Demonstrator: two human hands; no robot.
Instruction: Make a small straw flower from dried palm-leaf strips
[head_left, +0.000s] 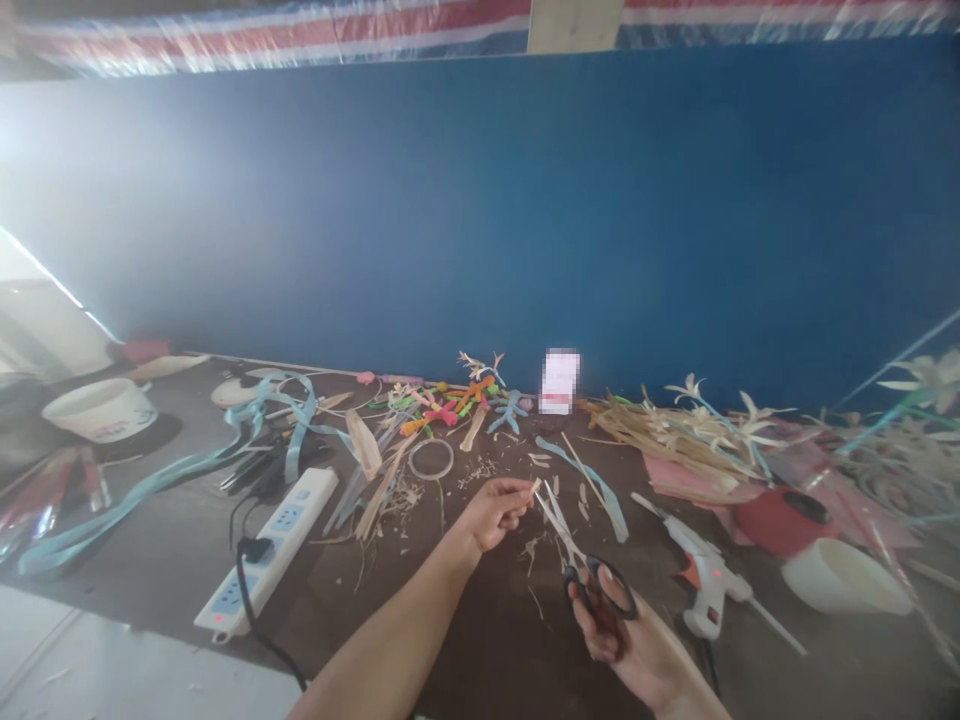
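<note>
Black-handled scissors (574, 558) slant away from the worker and to the left, their parted blades reaching toward a small pale piece (535, 488) pinched in the left hand (492, 512). The right hand (626, 640) is closed around the handles, fingers through the loops; the left thumb and fingers are together on the piece, which stands out at their tips. The piece lies ahead and to the left of the right hand's grip, right by the blade tips; whether steel touches it cannot be told. Its own long axis, short and partly hidden by the fingers, appears to tilt up and away. The left hand is the nearer to it, the right wrist set lower and farther back.

Below, a dark brown tabletop (480, 640) carries pale scraps, a clear ring (431, 460) and brightly coloured figures (439, 408). A white power strip (274, 545), black plug seated, lies at left near looping light-blue ribbon (142, 490); a white glue gun (705, 575) rests at right, beside a red container (776, 520) and a white cup (840, 578). Pale flowers (754, 425) and dried strips line the far right. Behind rises a broad blue panel (480, 220) under striped sheeting (300, 35), washed by light from the left.
</note>
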